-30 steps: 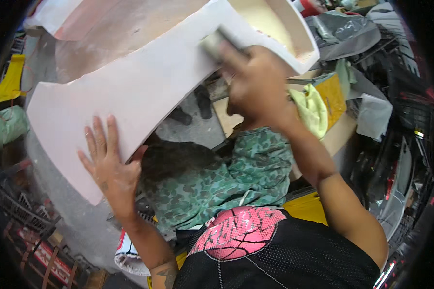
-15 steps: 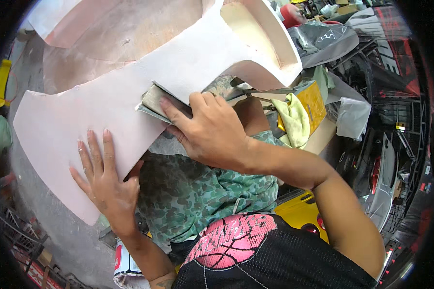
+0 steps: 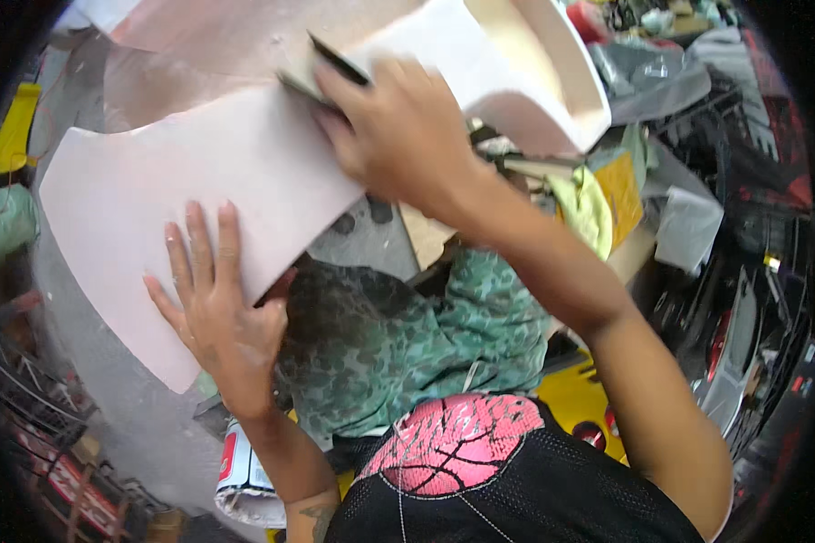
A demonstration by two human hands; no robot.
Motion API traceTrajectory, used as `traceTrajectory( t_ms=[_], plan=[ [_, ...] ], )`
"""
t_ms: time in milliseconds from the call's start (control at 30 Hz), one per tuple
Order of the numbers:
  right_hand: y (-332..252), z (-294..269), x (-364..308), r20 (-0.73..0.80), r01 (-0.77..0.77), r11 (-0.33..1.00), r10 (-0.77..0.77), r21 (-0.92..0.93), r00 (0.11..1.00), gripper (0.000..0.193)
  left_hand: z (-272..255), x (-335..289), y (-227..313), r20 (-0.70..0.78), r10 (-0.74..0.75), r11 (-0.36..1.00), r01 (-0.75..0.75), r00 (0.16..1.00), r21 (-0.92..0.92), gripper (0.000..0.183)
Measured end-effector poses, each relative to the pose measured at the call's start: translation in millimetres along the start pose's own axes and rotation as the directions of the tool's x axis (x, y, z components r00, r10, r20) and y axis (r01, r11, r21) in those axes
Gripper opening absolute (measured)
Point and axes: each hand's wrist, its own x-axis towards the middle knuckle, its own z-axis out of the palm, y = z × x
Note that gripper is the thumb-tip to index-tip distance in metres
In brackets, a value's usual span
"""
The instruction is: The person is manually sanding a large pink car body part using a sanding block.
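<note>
Grips a flat dark-edged block (image 3: 339,61) in the right hand (image 3: 398,136), with fingers closed over one side and thumb on the other; from the blur, cannot tell whether pressing it down. Has it by the far edge of a long pale-pink panel (image 3: 154,208), around the middle of its length. Lays the left hand (image 3: 222,317) flat at the panel's near edge, toward the left end, with fingers straight, slightly parted and aimed at the far edge; sets the thumb out along the near edge, but cannot tell whether hooking it beneath. Has open pale surface from the left fingertips up to the block, and more out to the upper left corner. Reaches over the panel's narrower waist with the right forearm crossing the near edge. Sits close, in camouflage trousers (image 3: 407,344), just short of that edge, with a gap down to grey floor (image 3: 136,362). Beyond the far edge, meets a larger pinkish shell (image 3: 208,54). Off the right end, near the forearm, has a yellow-green cloth (image 3: 589,213) against an orange-yellow box (image 3: 623,195).
</note>
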Motion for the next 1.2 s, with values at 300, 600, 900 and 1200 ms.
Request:
traceTrajectory(
  t_ms=[300,600,900,1200],
  plan=[
    [0.5,-19.8,-65.3,0.148,-0.015,1.0,0.013,0.008,0.989,0.044,5.9,4.9,5.9,-0.007,-0.033,0.999,0.033,0.999,0.037,0.099],
    [-7.7,1.2,-29.9,0.068,0.074,0.994,-0.079,0.078,0.994,0.042,5.8,-9.4,-7.7,-0.022,-0.058,0.998,0.059,0.998,0.019,0.095],
    [-5.5,24.9,31.8,-0.035,0.023,0.999,-0.024,-0.024,0.999,0.04,-1.4,5.7,-2.1,-0.046,0.0,1.0,-0.001,0.999,-0.016,0.098],
    [17.3,-48.2,-125.0,0.189,-0.287,0.813,0.22,0.507,0.957,0.037,-12.8,3.0,7.4,0.056,-0.049,0.998,0.051,0.997,-0.041,0.099]
  ],
)
